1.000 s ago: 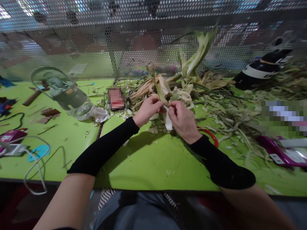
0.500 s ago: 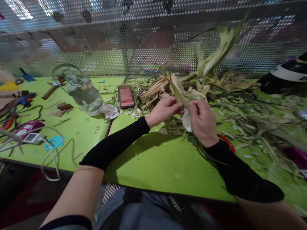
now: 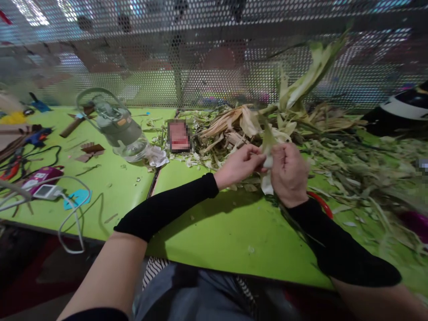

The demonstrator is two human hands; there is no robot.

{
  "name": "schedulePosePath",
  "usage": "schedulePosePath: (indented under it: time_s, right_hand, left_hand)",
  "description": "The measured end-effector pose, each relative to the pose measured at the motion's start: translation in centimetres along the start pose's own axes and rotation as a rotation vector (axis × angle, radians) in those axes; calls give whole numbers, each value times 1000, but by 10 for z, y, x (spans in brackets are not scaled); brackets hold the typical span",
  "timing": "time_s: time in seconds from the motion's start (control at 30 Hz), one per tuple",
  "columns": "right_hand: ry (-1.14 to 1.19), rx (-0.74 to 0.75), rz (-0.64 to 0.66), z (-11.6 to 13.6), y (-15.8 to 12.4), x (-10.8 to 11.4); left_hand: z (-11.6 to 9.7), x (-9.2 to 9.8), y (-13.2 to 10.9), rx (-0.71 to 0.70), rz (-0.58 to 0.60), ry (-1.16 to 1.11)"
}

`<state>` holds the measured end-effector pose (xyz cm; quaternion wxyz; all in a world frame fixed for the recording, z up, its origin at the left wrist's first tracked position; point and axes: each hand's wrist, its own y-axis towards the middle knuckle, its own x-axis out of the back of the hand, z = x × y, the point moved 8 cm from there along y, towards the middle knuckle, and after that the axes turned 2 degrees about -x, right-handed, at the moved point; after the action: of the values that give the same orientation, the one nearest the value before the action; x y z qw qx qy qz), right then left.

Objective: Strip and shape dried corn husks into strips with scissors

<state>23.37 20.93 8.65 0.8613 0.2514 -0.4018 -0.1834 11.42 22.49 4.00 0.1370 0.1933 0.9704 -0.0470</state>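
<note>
A pale green and white corn husk [image 3: 267,139] is pinched between my two hands above the table. My left hand [image 3: 241,165] is closed, thumb and fingertips gripping the husk from the left. On the other side my right hand [image 3: 289,174] is curled into a fist around the same husk, whose white lower end hangs down between the hands. My fingers hide its middle. Just behind lies a heap of dry corn husks [image 3: 230,122], with a large greenish husk [image 3: 309,73] sticking up at its right. A curved red object [image 3: 321,204] shows beside my right wrist.
Husk scraps [image 3: 364,165] cover the right side of the green table [image 3: 207,236]. A clear bottle with a grey-green lid [image 3: 122,131] stands left, near crumpled paper [image 3: 157,156]. Further left lie a purple device [image 3: 43,178] and white cables [image 3: 75,218]. A perforated metal screen [image 3: 140,62] closes the back.
Both hands have moved slightly down and to the right in view with the husk. Its upper part now stands lower and shorter above my fingers. The camera view has shifted a little.
</note>
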Motion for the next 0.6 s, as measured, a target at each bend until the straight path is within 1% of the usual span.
schedulePosePath:
  time_s: [0.17,0.27,0.33,0.43,0.5,0.6]
  right_hand:
    - [80,-69,-81,0,4,7]
    - [92,-58,-109,3,5,8]
    - [89,-40,-109,5,5,7]
    - [69,-43,-97,4,8,8]
    - [54,-58,-96,2,9,9]
    - [80,-98,-107,-5,10,8]
  left_hand:
    - [1,-3,-1,60,21,-200]
    - [0,-1,-2,92,-3,-286]
    - [0,0,-2,76,-23,-282]
    - [0,0,-3,-23,-30,-144]
    - [1,-3,-5,-87,-17,41]
    - [3,-8,-9,-134,9,278]
